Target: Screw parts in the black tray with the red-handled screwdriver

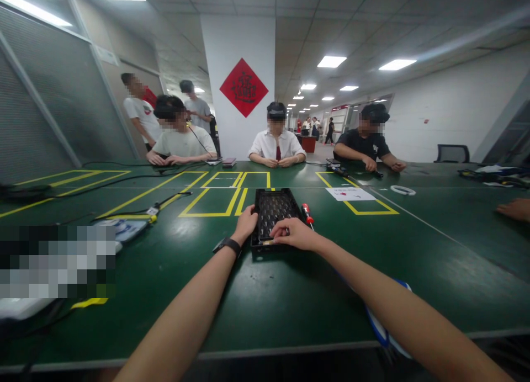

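Observation:
A black rectangular case (pixel 276 202) lies on the green table, its inside filled with rows of small dark cells or holes. My left hand (pixel 247 223) grips the case's left side, with a dark band on the wrist. Over the front right of the case is my right hand (pixel 296 233), thumb and fingers bent together in a pinch. What they hold, if anything, is too small to make out. A small light patch shows at the case's front edge beside the fingertips. Just right of the case lies a red-handled screwdriver (pixel 307 212), its shaft pointing toward me.
Yellow tape outlines mark the green table (pixel 165 293). A printed paper sheet (pixel 350 194) and a white ring (pixel 402 190) lie to the right. Cables and a pouch-like item (pixel 124 227) are at left. A blue-white object (pixel 379 321) sits under my right forearm. People sit opposite.

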Action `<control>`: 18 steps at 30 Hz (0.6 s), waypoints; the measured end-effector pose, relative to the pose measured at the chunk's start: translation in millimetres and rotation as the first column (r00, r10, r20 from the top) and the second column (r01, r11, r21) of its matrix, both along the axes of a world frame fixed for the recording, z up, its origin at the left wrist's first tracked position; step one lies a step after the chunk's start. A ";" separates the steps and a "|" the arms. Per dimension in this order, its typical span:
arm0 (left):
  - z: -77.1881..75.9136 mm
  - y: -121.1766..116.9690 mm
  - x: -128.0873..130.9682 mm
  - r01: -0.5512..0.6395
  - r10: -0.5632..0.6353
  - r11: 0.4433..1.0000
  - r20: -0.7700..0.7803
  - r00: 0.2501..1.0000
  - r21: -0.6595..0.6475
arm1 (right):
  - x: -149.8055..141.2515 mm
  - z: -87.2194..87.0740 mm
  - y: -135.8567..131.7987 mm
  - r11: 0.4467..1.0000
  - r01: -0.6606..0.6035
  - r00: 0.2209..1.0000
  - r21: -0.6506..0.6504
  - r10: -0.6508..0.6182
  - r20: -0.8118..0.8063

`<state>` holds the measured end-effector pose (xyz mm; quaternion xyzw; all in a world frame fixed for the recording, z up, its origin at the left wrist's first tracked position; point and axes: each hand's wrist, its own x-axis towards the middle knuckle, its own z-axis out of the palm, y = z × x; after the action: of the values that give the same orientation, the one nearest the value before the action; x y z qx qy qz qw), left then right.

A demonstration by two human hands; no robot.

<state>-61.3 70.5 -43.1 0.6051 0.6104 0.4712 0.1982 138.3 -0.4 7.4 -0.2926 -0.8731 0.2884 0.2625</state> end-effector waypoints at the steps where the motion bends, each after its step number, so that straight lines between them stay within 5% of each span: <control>1: 0.4 -0.2 0.0 -0.003 0.003 1.000 -0.005 1.000 0.003 | -0.1 -0.2 -0.3 1.000 -0.001 1.000 -0.008 0.001 0.001; 8: 0.5 0.3 -0.2 0.004 -0.004 1.000 -0.019 1.000 0.010 | 0.2 -3.4 1.2 1.000 -0.002 1.000 -0.026 0.003 0.005; 14: -0.7 1.0 -0.7 0.004 -0.003 1.000 -0.036 0.999 0.013 | 1.6 2.1 2.4 0.966 -0.016 0.994 0.258 -0.013 0.110; 18: -0.5 -0.2 -0.7 -0.002 0.002 1.000 -0.019 1.000 0.013 | 0.2 -1.7 7.4 0.959 -0.010 0.983 0.285 -0.043 0.178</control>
<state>-62.1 70.3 -43.6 0.6104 0.6097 0.4695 0.1877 138.5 6.9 5.6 -0.2843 -0.9233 0.1298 0.2232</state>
